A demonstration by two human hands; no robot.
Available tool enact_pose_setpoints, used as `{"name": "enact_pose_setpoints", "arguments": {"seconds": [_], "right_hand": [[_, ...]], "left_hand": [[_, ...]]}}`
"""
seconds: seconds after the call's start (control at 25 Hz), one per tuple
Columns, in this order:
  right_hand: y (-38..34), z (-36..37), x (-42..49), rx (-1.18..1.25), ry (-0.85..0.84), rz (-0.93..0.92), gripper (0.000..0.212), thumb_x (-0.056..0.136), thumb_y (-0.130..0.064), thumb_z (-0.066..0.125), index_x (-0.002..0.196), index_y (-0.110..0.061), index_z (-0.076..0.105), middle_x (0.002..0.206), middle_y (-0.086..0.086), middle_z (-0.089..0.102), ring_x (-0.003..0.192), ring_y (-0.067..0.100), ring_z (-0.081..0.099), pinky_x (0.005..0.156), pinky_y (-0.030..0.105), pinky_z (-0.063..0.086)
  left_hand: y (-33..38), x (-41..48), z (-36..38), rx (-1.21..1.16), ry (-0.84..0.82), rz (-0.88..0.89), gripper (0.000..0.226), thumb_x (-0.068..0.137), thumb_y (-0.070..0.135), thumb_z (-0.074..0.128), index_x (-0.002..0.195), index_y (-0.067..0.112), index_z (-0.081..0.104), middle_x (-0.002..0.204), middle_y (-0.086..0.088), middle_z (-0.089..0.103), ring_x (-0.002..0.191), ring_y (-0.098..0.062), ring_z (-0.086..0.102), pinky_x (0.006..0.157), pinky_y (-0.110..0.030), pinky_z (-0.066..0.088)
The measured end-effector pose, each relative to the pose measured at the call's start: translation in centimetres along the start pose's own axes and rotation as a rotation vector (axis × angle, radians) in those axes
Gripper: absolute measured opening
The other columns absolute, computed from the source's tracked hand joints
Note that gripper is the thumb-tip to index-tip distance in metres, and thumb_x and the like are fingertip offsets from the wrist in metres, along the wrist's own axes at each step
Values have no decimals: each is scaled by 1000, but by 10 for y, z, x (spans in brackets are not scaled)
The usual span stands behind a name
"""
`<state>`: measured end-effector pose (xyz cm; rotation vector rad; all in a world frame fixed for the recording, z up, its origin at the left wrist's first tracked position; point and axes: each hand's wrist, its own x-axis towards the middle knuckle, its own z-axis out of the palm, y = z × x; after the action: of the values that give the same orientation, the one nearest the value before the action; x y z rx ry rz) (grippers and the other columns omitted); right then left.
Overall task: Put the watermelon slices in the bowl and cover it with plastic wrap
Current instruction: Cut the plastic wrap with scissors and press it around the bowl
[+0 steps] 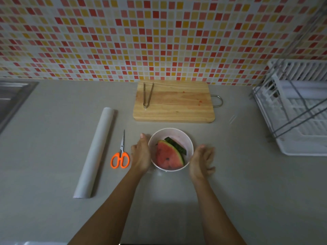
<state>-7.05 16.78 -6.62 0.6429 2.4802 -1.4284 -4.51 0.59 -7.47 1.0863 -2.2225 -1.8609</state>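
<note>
A white bowl stands on the grey counter and holds two watermelon slices, red flesh with dark green rind. A thin clear film seems to lie over the bowl, with faint wrinkles at its near left rim and a glint of film further right. My left hand lies flat against the bowl's left wall, fingers together and pointing away. On the bowl's right side is my right hand, fingers loosely curled and apart, with nothing visible in it. The plastic wrap roll lies to the left.
Orange-handled scissors lie between the roll and my left hand. A wooden cutting board with metal tongs sits behind the bowl. A white dish rack fills the right side, a steel sink the far left. Tiled wall behind.
</note>
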Motion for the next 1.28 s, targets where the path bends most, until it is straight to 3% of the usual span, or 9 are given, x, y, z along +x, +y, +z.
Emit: {"name": "enact_pose_setpoints", "arguments": {"seconds": [0.24, 0.36, 0.48, 0.56, 0.64, 0.8, 1.0, 1.12, 1.28], "right_hand": [[-10, 11, 0, 692, -262, 7, 64, 97, -44, -2, 146, -15, 26, 152, 11, 31, 138, 26, 31, 111, 35, 27], [-6, 15, 4, 708, -335, 5, 77, 92, -54, -7, 136, -16, 43, 134, 10, 55, 124, 22, 51, 106, 37, 39], [-5, 6, 16, 652, -385, 60, 80, 88, -62, -6, 97, -24, 64, 92, -9, 73, 89, 3, 65, 79, 19, 53], [-7, 3, 29, 499, -251, -15, 65, 93, -57, 1, 110, -29, 57, 119, -11, 60, 114, 3, 51, 105, 23, 37], [-14, 0, 37, 404, -245, -97, 60, 95, -55, 10, 138, -26, 39, 141, -6, 42, 133, 13, 34, 113, 30, 21], [-16, -4, 27, 512, -504, -91, 76, 85, -64, -1, 113, -27, 60, 111, 2, 69, 107, 19, 62, 93, 33, 49], [1, 5, -2, 584, -115, -45, 58, 96, -52, 13, 106, -12, 53, 111, 8, 59, 105, 22, 55, 101, 40, 42], [4, -3, 0, 399, 105, -171, 37, 92, -45, 24, 99, -18, 48, 101, 1, 49, 97, 15, 47, 87, 30, 37], [-7, 3, 33, 371, -165, -329, 36, 98, -33, 27, 126, -24, 50, 128, -9, 48, 118, 4, 44, 100, 19, 32]], "left_hand": [[-6, -14, 8, -177, -149, -41, 92, 68, 80, 14, 140, 31, 43, 147, -16, 39, 137, -33, 36, 114, -53, 28], [-6, -12, 7, -117, -69, -110, 92, 73, 79, 6, 138, 28, 47, 142, -15, 46, 137, -33, 36, 115, -52, 26], [-1, -13, -1, 1, -63, -107, 72, 89, 67, 3, 116, 30, 59, 131, -20, 48, 133, -32, 34, 115, -50, 23], [5, -24, -2, -11, -23, -20, 59, 89, 66, 8, 96, 36, 58, 122, -18, 48, 128, -31, 36, 113, -45, 26], [6, -35, 2, -54, 97, 17, 68, 77, 72, 11, 101, 35, 62, 121, -12, 48, 124, -30, 41, 110, -47, 31], [8, -29, 3, -134, 53, -48, 76, 79, 72, 8, 112, 32, 64, 130, -10, 49, 129, -33, 41, 112, -53, 29], [39, 8, -8, -28, -130, 131, 61, 97, 52, -1, 149, 33, 24, 159, 2, 22, 149, -20, 8, 119, -43, -8], [28, -8, -12, -296, 12, 266, 53, 103, 34, 7, 149, 19, 26, 156, -1, 30, 143, -15, 27, 116, -27, 19], [3, -28, 8, -410, -93, 171, 40, 101, 34, 30, 140, 29, 38, 120, 32, 60, 111, 15, 54, 77, 3, 42]]}}
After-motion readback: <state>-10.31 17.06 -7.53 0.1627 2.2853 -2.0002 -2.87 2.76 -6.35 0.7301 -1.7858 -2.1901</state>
